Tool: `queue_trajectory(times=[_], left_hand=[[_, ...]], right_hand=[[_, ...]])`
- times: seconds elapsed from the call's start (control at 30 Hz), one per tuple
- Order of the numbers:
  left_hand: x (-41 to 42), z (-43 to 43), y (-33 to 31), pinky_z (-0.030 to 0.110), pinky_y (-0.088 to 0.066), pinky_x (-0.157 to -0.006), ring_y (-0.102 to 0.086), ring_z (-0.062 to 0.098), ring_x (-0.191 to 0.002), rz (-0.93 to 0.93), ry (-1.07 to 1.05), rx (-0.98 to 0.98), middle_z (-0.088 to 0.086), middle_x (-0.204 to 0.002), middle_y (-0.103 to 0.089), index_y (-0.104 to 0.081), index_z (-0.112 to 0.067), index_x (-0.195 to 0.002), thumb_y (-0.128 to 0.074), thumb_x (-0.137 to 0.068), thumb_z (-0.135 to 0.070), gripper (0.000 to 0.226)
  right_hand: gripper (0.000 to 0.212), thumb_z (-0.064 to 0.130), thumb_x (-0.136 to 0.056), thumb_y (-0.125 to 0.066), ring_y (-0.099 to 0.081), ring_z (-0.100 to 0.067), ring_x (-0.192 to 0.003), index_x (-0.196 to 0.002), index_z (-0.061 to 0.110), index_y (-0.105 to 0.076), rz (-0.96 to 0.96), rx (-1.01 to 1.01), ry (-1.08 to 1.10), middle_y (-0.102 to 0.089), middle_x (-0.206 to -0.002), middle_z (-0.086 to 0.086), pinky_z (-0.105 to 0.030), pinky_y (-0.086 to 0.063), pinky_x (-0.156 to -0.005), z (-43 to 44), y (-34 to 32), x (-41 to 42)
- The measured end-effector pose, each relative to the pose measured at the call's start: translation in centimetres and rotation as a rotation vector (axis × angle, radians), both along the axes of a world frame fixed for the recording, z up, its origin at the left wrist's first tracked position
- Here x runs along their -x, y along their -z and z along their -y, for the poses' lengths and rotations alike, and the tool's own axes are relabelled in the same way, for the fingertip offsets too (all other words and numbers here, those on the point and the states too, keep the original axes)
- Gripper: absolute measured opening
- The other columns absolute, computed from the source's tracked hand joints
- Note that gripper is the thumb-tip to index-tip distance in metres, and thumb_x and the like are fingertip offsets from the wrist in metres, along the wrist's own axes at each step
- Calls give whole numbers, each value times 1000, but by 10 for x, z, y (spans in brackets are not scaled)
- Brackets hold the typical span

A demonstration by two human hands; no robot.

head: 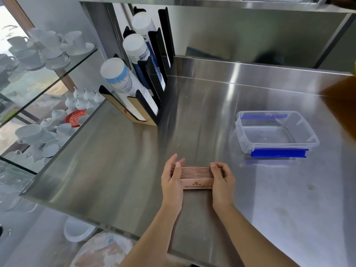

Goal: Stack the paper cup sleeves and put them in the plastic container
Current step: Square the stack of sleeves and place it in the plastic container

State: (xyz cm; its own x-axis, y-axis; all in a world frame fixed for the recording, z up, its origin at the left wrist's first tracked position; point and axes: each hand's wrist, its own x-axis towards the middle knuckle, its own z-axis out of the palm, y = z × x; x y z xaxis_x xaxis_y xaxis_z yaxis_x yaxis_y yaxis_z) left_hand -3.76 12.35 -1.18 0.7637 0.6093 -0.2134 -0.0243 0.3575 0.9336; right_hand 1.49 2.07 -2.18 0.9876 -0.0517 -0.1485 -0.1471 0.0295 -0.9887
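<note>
1. You have the sleeves (197, 177) gathered as one flat stack, standing on edge on the counter (212, 105), with your left hand (171, 182) pressed against one end and your right hand (223, 182) against the other.
2. Neither hand pinches a single sleeve; both are cupped inward, squeezing the stack between them, fingers curled over its top edge.
3. The stack's long axis runs left to right across you, from one palm to the other.
4. The container (277, 132) lies beyond the stack and to its right, well apart from it. Your right hand is the nearer one.
5. The container's long axis also runs roughly left to right, so the stack looks to be already lined up with it and should need little turning.
6. The container is open and has no sleeves in it. What seems to be its clear lid sits nested beneath it, with blue clips at the near and far sides.
7. The stacking looks done; my guess is that what remains is a lift away from you and rightward, keeping both ends squeezed so that the middle sleeves do not slip out.
</note>
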Motion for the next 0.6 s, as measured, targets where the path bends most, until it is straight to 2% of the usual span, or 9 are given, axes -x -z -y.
queue_trajectory(times=[0.07, 0.13, 0.2, 0.27, 0.33, 0.4, 0.47, 0.53, 0.6], left_hand=[[3, 1, 1, 18, -54, -64, -66, 7, -82, 31, 14, -26, 4, -93, -68, -59, -17, -113, -45, -92, -12, 25], [6, 2, 2, 18, -53, -65, -64, 10, -81, 37, 19, -85, 7, -90, -67, -61, -10, -105, -44, -93, -11, 21], [5, 4, 1, 12, -49, -63, -62, 4, -75, 49, 12, -136, 4, -85, -65, -62, -6, -92, -43, -92, -8, 19], [5, 3, -1, 10, -46, -59, -58, 4, -66, 30, 31, -123, -4, -72, -62, -60, -10, -80, -45, -92, -12, 19], [10, -2, 1, 13, -46, -62, -57, 5, -66, 13, 114, -164, -11, -66, -61, -58, -17, -76, -50, -90, -25, 18], [19, -10, 6, 15, -48, -72, -61, 6, -80, -20, 253, -242, -11, -79, -67, -59, -27, -86, -60, -78, -44, 19], [28, -22, 9, 26, -46, -89, -58, 15, -102, -118, 390, -350, -7, -103, -65, -54, -38, -104, -71, -63, -50, 46], [33, -32, 10, 31, -44, -94, -54, 17, -109, -166, 483, -435, -6, -112, -60, -47, -42, -113, -77, -59, -39, 62], [36, -40, 11, 28, -46, -90, -58, 10, -103, -141, 506, -468, -13, -106, -63, -50, -39, -110, -76, -64, -21, 56]], right_hand=[[23, 17, -86, -57, -54, 0, -70, -67, 30, -61, 15, 5, -9, -61, -71, 12, -14, -43, -66, 2, 1, 0], [23, 21, -87, -55, -53, 0, -68, -66, 28, -59, 4, 15, -40, -59, -69, 10, -21, -41, -67, 6, 5, 4], [23, 28, -89, -52, -51, -3, -68, -66, 25, -56, -12, 25, -63, -56, -69, 7, -25, -40, -67, 7, 6, 5], [24, 33, -90, -49, -53, -9, -73, -69, 23, -55, -28, 49, -88, -57, -73, 4, -26, -41, -69, 8, 5, 4], [24, 36, -91, -47, -54, -11, -76, -73, 21, -54, -19, 70, -123, -59, -76, 1, -26, -43, -71, 10, 4, 3], [24, 37, -91, -46, -55, -8, -75, -75, 21, -54, -18, 80, -161, -59, -76, 3, -25, -43, -71, 12, 4, 4], [25, 37, -91, -45, -53, 0, -69, -72, 23, -53, -7, 94, -180, -57, -73, 6, -24, -41, -68, 13, 3, 4], [25, 37, -92, -44, -51, 4, -65, -70, 25, -51, 6, 105, -181, -56, -71, 8, -24, -39, -66, 13, 3, 4], [25, 38, -92, -43, -51, 3, -68, -72, 25, -51, 8, 123, -195, -56, -72, 8, -24, -39, -68, 13, 4, 3]])
